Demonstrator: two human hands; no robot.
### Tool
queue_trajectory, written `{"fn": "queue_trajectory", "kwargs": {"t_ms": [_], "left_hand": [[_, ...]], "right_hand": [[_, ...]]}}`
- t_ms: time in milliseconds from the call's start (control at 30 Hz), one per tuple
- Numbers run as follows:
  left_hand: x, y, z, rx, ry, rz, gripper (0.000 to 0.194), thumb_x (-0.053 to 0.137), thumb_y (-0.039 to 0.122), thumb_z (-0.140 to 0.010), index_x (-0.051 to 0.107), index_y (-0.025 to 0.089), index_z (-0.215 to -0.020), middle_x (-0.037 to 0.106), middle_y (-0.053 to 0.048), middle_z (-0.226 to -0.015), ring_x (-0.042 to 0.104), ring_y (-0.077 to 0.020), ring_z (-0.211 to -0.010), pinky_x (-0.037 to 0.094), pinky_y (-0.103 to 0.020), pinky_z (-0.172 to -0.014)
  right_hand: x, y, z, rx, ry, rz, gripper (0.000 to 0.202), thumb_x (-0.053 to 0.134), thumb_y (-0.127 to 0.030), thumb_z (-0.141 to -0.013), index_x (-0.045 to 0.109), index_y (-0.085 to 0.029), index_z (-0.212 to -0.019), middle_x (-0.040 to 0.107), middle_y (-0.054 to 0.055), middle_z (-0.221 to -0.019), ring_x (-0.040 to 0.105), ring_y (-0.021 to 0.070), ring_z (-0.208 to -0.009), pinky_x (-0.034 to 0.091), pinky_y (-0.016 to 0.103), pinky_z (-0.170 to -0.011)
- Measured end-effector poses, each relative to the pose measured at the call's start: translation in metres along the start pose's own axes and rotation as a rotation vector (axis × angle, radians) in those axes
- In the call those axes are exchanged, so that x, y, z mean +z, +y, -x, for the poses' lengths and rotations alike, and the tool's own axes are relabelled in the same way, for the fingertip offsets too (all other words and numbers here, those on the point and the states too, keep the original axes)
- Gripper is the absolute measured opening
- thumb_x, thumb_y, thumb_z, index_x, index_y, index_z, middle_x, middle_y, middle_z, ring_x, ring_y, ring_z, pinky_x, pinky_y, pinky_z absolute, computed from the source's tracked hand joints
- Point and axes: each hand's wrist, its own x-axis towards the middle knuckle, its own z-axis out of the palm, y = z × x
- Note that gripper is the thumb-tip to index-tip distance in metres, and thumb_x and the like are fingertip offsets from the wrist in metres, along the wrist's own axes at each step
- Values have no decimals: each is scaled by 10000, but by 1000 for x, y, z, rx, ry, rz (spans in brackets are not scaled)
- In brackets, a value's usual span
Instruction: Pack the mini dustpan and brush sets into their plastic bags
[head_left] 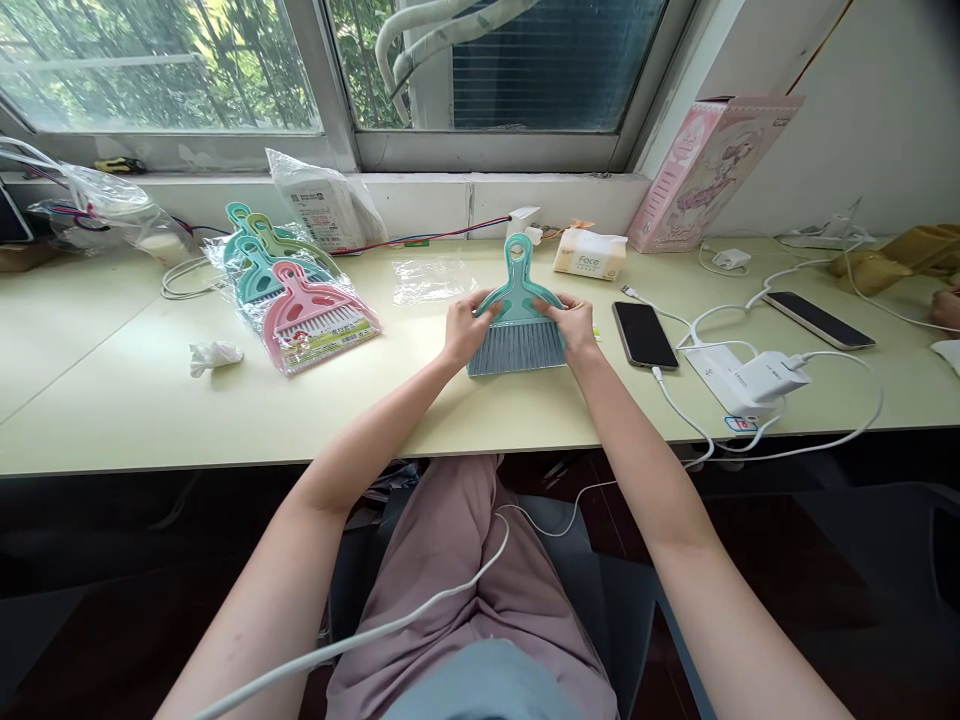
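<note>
Between my two hands is a teal hand brush (517, 290) with grey bristles pointing down toward me and a looped handle at the top. My left hand (466, 328) is closed on its left shoulder, thumb on the front. On the opposite shoulder my right hand (574, 324) grips it the same way. Whether a matching dustpan sits behind the brush, I cannot tell. Off to the left, a pink brush set (311, 310) in clear plastic overlaps teal and green ones (259, 245). A flat clear plastic bag (429, 281) lies beyond my left hand.
A tissue pack (590, 254) and a pink box (712, 175) stand at the back. To the right are a black phone (645, 335), a white power strip (726, 380) with cables, and another phone (819, 320). Crumpled white plastic (215, 357) lies left. Someone's hand (946, 308) shows far right.
</note>
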Motion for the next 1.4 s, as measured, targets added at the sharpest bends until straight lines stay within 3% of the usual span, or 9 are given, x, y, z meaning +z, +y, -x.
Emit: {"fn": "queue_trajectory", "kwargs": {"t_ms": [167,300,400,500,567,667,800,1067,1400], "left_hand": [[-9,-7,-7,-60,-117,105,374,647,480,-814,701,167,-1011,718,-64,-973,639,-225,-936,474,-305,-810],[-18,-20,-9,-282,-316,233,446,720,510,-746,685,159,-1018,715,-92,-1034,645,-279,-1011,483,-365,-883],[-24,-30,-9,-385,-266,262,427,751,494,-708,686,154,-958,717,-91,-1002,648,-296,-1006,485,-392,-897],[-32,-40,-14,-392,-96,282,412,755,470,-700,672,156,-953,713,-83,-989,646,-293,-1021,490,-396,-905],[-40,-47,-19,-416,27,296,425,754,465,-703,655,166,-990,707,-84,-1019,645,-287,-1038,505,-392,-890],[-52,-58,-27,-514,136,335,468,753,472,-711,625,197,-1068,693,-87,-1087,652,-275,-1043,537,-387,-839],[-64,-65,-31,-583,195,350,486,783,406,-691,607,209,-1099,685,-91,-1122,664,-256,-1019,562,-373,-799],[-57,-52,-22,-556,76,280,461,778,352,-661,619,217,-1072,698,-72,-1065,664,-275,-1004,559,-404,-824],[-48,-41,-17,-445,-59,255,345,736,331,-690,624,179,-979,703,-82,-1059,639,-279,-1074,506,-405,-942]], "right_hand": [[2,2,1,-45,-50,55,516,862,-572,-516,719,-202,-847,740,36,-862,683,232,-905,559,353,-798],[-8,8,-8,-27,-24,117,508,604,-666,-785,704,-210,-985,733,62,-1047,653,219,-1017,533,352,-840],[-21,12,-16,-3,118,400,398,464,-500,-925,693,-209,-1070,698,85,-1173,614,226,-1081,498,381,-892],[-25,16,-15,-58,179,854,276,548,-335,-899,706,-202,-1082,668,121,-1221,537,286,-1186,428,450,-987],[-21,18,-10,-106,61,1077,253,616,-319,-869,717,-226,-1082,653,127,-1230,497,324,-1221,397,496,-1007],[-13,20,-3,-117,-123,1185,242,676,-359,-841,734,-259,-1054,642,110,-1206,503,323,-1191,406,484,-984],[-14,20,-4,-65,-116,1181,202,718,-348,-805,756,-268,-986,628,89,-1157,492,300,-1191,410,418,-959],[-16,21,-5,-67,-115,1209,295,693,-341,-825,692,-260,-1108,615,94,-1243,476,301,-1205,350,440,-971],[-17,17,-4,-4,-137,1194,164,722,-383,-782,734,-268,-898,608,76,-1185,461,310,-1189,332,467,-966]]}}
